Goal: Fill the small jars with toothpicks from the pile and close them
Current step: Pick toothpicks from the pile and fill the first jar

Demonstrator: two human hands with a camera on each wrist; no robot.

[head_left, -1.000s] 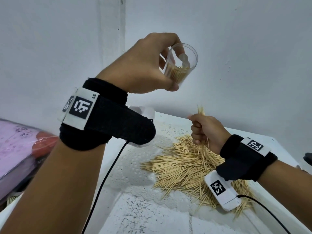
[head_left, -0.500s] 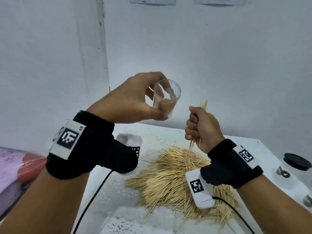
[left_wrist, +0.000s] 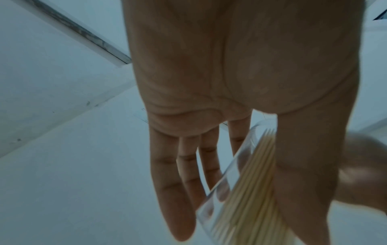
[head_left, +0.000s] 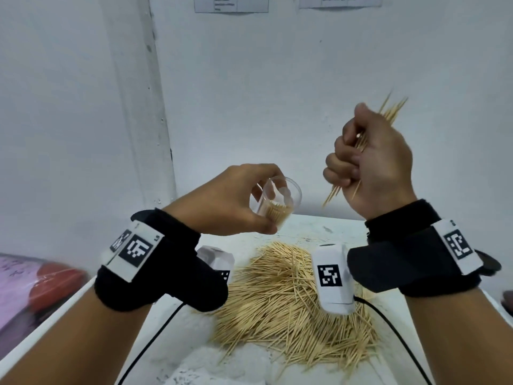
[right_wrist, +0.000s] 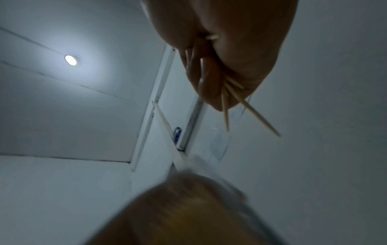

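1. White table point(head_left: 311, 226) before you carries the toothpick pile point(head_left: 288, 295).
2. Your left hand point(head_left: 222, 204) grips the clear jar point(head_left: 277, 201) above it, mouth tilted up toward the right.
3. Your right hand point(head_left: 372, 162), fisted, clamps a toothpick bundle point(head_left: 394, 109), long axis slanting up-right.

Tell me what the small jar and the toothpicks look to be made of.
Small jar: clear plastic or glass, smooth and glossy; the left hand's fingers show through its wall. Which of the two I cannot tell.
Toothpicks: pale, matte wood or bamboo by their colour; thin sticks with pointed ends.
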